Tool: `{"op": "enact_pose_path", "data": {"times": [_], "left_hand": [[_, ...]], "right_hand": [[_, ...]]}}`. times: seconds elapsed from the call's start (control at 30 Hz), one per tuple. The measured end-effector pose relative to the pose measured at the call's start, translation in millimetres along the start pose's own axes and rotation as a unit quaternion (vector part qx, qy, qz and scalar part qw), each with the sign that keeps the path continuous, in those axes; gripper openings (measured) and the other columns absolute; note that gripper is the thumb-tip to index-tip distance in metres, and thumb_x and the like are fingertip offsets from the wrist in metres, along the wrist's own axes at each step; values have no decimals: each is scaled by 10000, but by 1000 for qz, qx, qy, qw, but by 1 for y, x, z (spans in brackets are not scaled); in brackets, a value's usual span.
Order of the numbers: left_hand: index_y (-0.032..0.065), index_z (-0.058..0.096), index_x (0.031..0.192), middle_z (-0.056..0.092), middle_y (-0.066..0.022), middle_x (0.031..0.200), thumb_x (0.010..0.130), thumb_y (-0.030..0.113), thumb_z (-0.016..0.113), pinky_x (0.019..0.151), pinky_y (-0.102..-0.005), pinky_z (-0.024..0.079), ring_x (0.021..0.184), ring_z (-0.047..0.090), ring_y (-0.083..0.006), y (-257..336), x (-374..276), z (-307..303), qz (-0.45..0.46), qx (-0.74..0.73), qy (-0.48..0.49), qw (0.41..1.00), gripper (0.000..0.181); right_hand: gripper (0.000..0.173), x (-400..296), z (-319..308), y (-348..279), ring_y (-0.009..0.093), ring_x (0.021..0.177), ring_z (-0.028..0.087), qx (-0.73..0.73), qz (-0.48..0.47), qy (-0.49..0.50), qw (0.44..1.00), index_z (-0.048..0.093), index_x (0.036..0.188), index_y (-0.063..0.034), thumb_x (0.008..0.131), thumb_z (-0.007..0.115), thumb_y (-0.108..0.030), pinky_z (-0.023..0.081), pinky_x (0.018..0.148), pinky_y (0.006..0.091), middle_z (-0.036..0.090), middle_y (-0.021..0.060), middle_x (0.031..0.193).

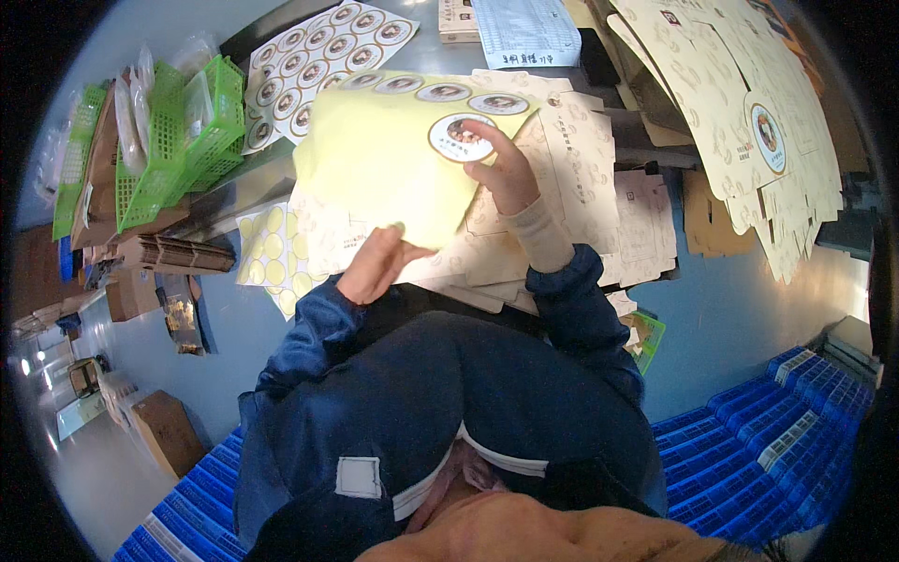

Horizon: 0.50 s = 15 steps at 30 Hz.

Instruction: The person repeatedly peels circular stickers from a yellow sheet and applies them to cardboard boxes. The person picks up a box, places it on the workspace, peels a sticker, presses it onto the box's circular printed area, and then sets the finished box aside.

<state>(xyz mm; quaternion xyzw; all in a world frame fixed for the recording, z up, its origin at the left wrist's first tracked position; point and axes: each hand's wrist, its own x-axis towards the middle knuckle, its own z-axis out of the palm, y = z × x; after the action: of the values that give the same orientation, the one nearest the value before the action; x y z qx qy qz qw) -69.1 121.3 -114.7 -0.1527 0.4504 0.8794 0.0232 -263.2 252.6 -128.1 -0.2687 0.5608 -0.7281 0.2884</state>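
Note:
My left hand (379, 263) pinches the near edge of a yellow sticker backing sheet (376, 165), thumb on top. A row of round printed stickers runs along the sheet's far edge; most of its face is bare. At the right side of the sheet, my right hand (511, 175) has thumb and forefinger at the rim of a round sticker (446, 139) with a brown border and a picture. Whether that sticker is fully off the backing is hard to tell. Beneath the sheet lie flat cream printed cartons (583, 168), overlapping on the table.
More sticker sheets (319, 53) lie at the back left, near green plastic baskets (214, 105) holding clear bags. A sheet with yellow circles (270, 249) hangs past the table's left edge. Stacked cream cartons (730, 119), one bearing a round sticker, rise at right. A written paper (527, 28) lies behind.

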Motion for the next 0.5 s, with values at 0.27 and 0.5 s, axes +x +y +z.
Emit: {"op": "enact_pose_path", "data": {"times": [0.27, 0.5], "left_hand": [[-17, 460, 1272, 542, -136, 1253, 944, 132, 545, 989, -341, 431, 1135, 540, -246, 20, 30, 30, 62, -120, 205, 969, 369], [-21, 531, 1195, 584, -110, 1157, 926, 85, 538, 895, -308, 441, 1022, 560, -192, -5, 34, 17, 139, 73, 254, 954, 289]], "right_hand": [[363, -12, -7, -18, 87, 559, 556, -110, 121, 27, 986, 544, 1220, -54, 879, 624, -150, 450, 489, 212, 594, 14, 670], [381, -18, 2, -31, 222, 825, 596, -415, -283, 70, 862, 617, 1100, -47, 753, 743, -140, 505, 694, 324, 600, 110, 996]]}}
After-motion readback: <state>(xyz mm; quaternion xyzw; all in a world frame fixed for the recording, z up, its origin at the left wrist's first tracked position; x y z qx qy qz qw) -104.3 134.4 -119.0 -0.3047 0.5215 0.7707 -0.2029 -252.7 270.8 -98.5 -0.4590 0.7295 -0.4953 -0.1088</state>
